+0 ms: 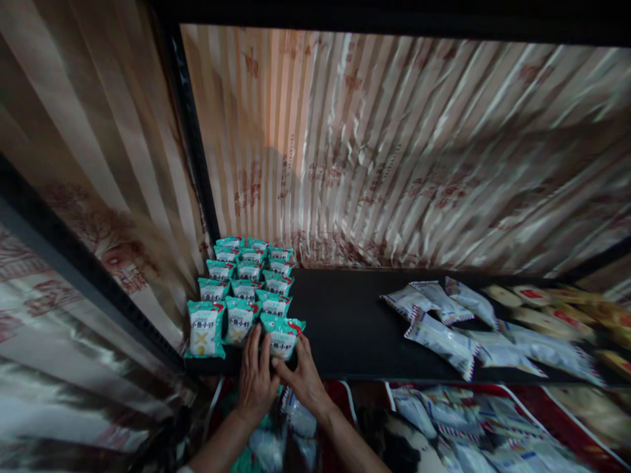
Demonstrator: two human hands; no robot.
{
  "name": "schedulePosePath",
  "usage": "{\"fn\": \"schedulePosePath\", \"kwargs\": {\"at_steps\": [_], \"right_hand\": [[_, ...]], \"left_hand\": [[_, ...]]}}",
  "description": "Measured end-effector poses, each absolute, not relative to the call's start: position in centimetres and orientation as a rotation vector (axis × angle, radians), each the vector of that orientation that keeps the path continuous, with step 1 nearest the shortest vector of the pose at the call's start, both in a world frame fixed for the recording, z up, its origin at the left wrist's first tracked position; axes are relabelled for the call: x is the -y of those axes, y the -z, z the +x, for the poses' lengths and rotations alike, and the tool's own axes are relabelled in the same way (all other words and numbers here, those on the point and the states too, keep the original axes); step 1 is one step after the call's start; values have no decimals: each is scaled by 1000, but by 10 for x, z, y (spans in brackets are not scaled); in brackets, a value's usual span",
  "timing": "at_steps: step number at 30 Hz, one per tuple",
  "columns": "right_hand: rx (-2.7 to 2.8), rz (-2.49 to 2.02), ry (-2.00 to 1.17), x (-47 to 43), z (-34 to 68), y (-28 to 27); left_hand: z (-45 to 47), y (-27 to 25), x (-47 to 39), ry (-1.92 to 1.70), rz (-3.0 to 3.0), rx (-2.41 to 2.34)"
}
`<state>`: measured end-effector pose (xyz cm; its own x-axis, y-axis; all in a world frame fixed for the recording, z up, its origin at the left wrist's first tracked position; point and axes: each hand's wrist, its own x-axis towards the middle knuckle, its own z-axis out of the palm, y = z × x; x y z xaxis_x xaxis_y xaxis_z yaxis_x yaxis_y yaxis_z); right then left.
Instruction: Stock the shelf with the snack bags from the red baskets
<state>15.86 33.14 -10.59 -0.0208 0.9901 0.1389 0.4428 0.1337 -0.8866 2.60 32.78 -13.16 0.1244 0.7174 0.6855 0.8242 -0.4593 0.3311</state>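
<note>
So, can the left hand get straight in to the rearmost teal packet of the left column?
Probably not straight in: the left hand is at the front-right packet, and the front-left packet and others stand ahead of the rearmost teal packet. Reaching over might work.

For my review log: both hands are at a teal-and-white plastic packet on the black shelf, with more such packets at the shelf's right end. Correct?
Wrong end: the head view shows teal-and-white plastic packets at the left end of the black shelf; the rest stands.
</note>
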Motion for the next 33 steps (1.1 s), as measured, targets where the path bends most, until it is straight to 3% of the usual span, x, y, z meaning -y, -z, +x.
{"fn": "schedulePosePath", "kwargs": {"at_steps": [8,17,22,33], "right_hand": [[1060,-1438,-931,-385,200,81],[1102,-1329,-973,-516,193,84],[1134,-1268,-1068,-533,186,91],[1388,-1579,-783,-553,184,107]], "left_hand": [[35,144,-331,1343,-2139,1605],[42,149,-334,1331,-2127,1726],[49,152,-337,1371,-2087,1787],[53,161,-345,1418,-1969,1724]]}}
